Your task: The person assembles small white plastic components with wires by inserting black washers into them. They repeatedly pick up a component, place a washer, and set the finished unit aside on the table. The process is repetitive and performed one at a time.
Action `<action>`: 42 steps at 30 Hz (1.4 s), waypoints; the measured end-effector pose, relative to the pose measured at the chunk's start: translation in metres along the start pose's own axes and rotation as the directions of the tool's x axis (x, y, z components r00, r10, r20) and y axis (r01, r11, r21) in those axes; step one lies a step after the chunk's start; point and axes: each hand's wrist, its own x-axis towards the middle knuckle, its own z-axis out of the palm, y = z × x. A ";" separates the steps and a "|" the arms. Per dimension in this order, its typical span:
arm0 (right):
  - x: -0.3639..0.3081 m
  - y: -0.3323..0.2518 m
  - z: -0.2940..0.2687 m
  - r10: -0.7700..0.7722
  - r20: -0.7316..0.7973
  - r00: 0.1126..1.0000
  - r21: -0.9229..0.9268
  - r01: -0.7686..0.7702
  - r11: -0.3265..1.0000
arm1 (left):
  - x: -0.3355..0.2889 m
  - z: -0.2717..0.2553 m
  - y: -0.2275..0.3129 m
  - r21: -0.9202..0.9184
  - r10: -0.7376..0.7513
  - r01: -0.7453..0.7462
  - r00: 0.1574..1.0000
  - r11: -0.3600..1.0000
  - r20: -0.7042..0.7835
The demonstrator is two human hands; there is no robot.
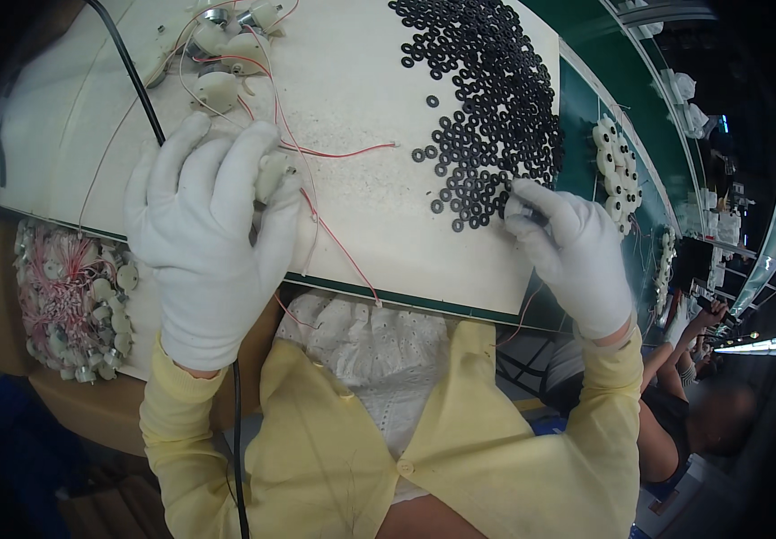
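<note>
My left hand (203,247), in a white glove, curls over the table and grips a small cream plastic motor part (272,176) between thumb and fingers. Thin red and white wires (334,235) trail from around it toward the table's front edge. At the right, my gloved right hand (576,256) pinches at the near edge of a big spread of black rubber rings (487,117). A dark ring shows between its fingertips, partly hidden by the glove. Beyond my left hand lie several cream and metal motor parts (217,90) with wires.
A black cable (127,67) comes down to my left hand. Left of me, a box (78,301) holds many wired motor parts. Rows of cream parts with black rings (617,175) stand on the green surface at the right. Another person (675,409) sits farther right.
</note>
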 end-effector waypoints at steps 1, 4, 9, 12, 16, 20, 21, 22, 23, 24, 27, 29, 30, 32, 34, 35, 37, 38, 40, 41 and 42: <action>-0.002 0.002 0.001 0.000 -0.002 1.000 -0.014 0.000 1.000 | 0.000 0.000 0.000 0.002 -0.002 0.002 1.000 1.000 -0.001; -0.004 -0.001 -0.005 -0.010 0.038 0.999 -0.073 0.012 0.997 | 0.000 0.001 0.000 0.003 -0.006 0.006 1.000 1.000 -0.006; -0.014 -0.010 -0.019 0.006 0.177 0.984 -0.189 0.028 0.981 | 0.001 0.001 -0.002 -0.021 0.011 -0.011 1.000 1.000 -0.013; -0.011 -0.016 -0.022 0.012 0.211 0.977 -0.215 0.034 0.976 | 0.000 0.001 -0.001 -0.005 0.009 -0.009 1.000 1.000 -0.013; -0.004 -0.016 -0.021 -0.026 0.232 0.972 -0.238 0.083 0.968 | 0.000 0.001 -0.001 -0.001 0.016 -0.016 1.000 1.000 -0.013; -0.001 -0.011 -0.019 -0.051 0.212 0.976 -0.166 0.087 0.982 | 0.000 0.007 -0.001 -0.010 0.029 -0.030 0.996 1.000 -0.083; -0.002 -0.011 -0.018 -0.059 0.189 0.980 -0.185 0.094 0.978 | 0.000 0.009 -0.001 -0.010 0.034 -0.035 0.993 0.999 -0.116; -0.005 -0.013 -0.017 -0.044 0.174 0.984 -0.195 0.078 0.978 | 0.000 0.008 0.000 -0.014 0.033 -0.035 0.993 0.999 -0.109; -0.008 -0.014 -0.015 -0.028 0.157 0.987 -0.206 0.061 0.977 | 0.001 0.008 0.000 -0.018 0.033 -0.035 0.994 0.999 -0.105; -0.012 -0.014 -0.014 -0.013 0.140 0.990 -0.217 0.044 0.975 | 0.002 0.007 0.001 -0.022 0.034 -0.036 0.994 0.999 -0.101; -0.038 -0.006 -0.008 -0.067 -0.008 0.998 -0.372 0.059 0.926 | 0.003 0.005 0.005 -0.035 0.013 -0.016 0.998 0.999 -0.066; -0.061 0.005 -0.002 -0.091 -0.026 0.995 -0.481 0.068 0.874 | 0.003 0.006 0.003 -0.059 0.027 -0.032 0.996 0.998 -0.085; -0.073 0.009 -0.002 -0.101 -0.029 0.994 -0.530 0.071 0.845 | 0.003 0.006 0.002 -0.075 0.033 -0.040 0.995 0.996 -0.091; -0.094 0.005 -0.011 0.010 0.054 0.998 -0.377 0.011 0.926 | 0.003 0.004 0.003 -0.047 0.033 -0.035 0.998 0.998 -0.052; -0.107 -0.002 -0.024 0.125 0.146 0.981 -0.229 -0.089 0.969 | 0.001 0.003 0.004 -0.019 0.029 -0.029 0.999 0.999 -0.015; -0.112 -0.001 -0.034 0.111 0.155 0.982 -0.183 -0.082 0.980 | 0.002 0.002 0.004 -0.011 0.028 -0.028 1.000 1.000 -0.001; -0.119 0.006 -0.056 0.141 0.255 0.957 -0.081 -0.124 0.989 | 0.003 0.001 0.004 0.005 0.023 -0.023 1.000 1.000 0.010; -0.121 0.007 -0.064 0.152 0.298 0.942 -0.032 -0.149 0.988 | 0.003 0.001 0.004 0.012 0.024 -0.024 1.000 1.000 0.004; -0.112 0.004 -0.063 0.227 0.135 0.964 -0.027 -0.226 0.974 | 0.003 0.001 0.005 0.016 0.023 -0.023 1.000 1.000 0.004; -0.102 -0.003 -0.056 0.314 0.050 0.948 -0.050 -0.312 0.949 | 0.004 0.001 0.005 0.013 0.022 -0.022 1.000 1.000 0.010; -0.093 -0.010 -0.050 0.394 -0.041 0.918 -0.065 -0.396 0.916 | 0.005 0.001 0.006 0.010 0.023 -0.023 1.000 1.000 0.014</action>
